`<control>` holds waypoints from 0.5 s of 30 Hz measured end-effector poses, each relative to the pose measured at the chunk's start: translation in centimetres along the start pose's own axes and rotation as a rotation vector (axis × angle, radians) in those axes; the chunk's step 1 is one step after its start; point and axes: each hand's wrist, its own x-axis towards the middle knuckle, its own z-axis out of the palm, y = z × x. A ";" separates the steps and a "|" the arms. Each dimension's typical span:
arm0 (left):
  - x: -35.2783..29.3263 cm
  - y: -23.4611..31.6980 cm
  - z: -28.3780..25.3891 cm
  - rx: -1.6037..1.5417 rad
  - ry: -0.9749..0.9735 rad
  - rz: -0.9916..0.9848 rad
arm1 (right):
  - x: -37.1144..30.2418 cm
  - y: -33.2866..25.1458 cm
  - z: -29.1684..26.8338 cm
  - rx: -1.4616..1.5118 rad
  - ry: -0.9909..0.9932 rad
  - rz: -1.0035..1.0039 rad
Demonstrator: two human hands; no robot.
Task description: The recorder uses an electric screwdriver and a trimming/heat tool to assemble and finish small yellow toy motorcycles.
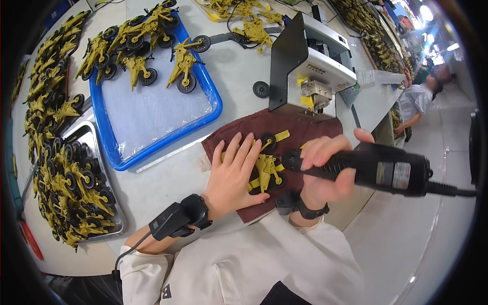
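A yellow toy motorcycle (266, 170) with black wheels lies on a dark red cloth (317, 129) in front of me. My left hand (230, 175) rests flat against its left side, fingers stretched out and thumb apart, covering part of it. Held level in my right hand (328, 165) is a black electric screwdriver (389, 170), its cord running off to the right. The fingers wrap around its body, and its front end points left at the toy's right side. Whether the tip touches the toy cannot be made out.
A box-shaped white and black machine (325, 71) stands just beyond the cloth, near a loose black wheel (261, 89). A blue tray (216, 99) holds several assembled toys. Another pile fills a metal tray (121, 216) at left. A person (417, 101) is at far right.
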 end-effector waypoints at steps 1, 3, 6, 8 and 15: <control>0.1 0.0 0.0 0.000 -0.003 -0.003 | 0.2 0.2 0.1 0.002 -0.005 0.026; 0.4 -0.1 -0.1 -0.006 -0.001 0.000 | 0.4 0.4 0.5 0.011 -0.024 0.027; 0.9 -0.5 -0.4 -0.037 0.009 0.022 | 0.4 0.5 1.4 -0.012 -0.040 0.018; 0.9 -0.6 -0.8 -0.035 0.023 0.013 | -0.2 1.2 1.3 0.072 -0.037 0.069; 0.1 -0.3 -1.4 -0.060 0.030 0.012 | -1.0 0.7 2.7 0.172 0.031 0.128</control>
